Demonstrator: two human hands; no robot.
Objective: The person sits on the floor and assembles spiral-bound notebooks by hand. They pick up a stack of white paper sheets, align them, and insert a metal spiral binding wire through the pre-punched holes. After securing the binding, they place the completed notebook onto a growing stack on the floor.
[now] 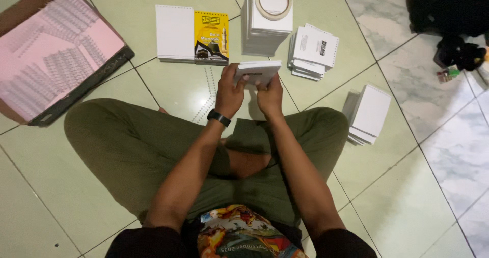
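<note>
Both hands point(249, 87) clasp a white booklet point(257, 70) by its edges — stacks point(266, 31) just beyond.

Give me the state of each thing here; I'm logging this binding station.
Left hand: gripping the white booklet.
Right hand: gripping the same booklet.
White booklet: closed, held above the floor.
Cardboard box: open, holding white wire combs.
Yellow booklet: closed, flat on the tiles.
Tape roll: lying flat on the tall white stack.
Loose binding wire: lying on the floor.
</note>
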